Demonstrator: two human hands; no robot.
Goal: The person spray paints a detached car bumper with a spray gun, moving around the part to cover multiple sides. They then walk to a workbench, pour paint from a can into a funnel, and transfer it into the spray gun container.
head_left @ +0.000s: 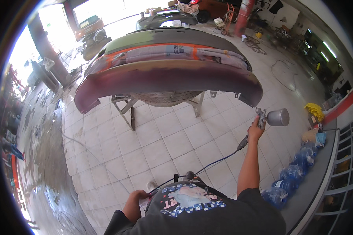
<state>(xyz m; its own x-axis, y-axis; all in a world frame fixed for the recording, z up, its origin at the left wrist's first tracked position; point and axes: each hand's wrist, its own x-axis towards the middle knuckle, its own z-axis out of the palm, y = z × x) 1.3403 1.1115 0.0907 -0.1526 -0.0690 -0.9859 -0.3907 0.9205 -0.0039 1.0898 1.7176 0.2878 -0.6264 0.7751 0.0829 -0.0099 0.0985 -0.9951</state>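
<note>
At the right, my right hand is closed around the handle of a spray gun with a grey paint cup. The gun is just off the right end of a car bumper. This bumper is dull maroon below and green-grey on top, with paper masking and orange tape across its middle. A blue air hose runs from the gun's grip back to my waist. There my left hand is closed on the hose, its fingers partly hidden.
Metal stand legs and a tyre are under the bumper. Large blue bottles line the right wall near a yellow cloth. Another bumper stands behind. A red column and loose hoses are farther back.
</note>
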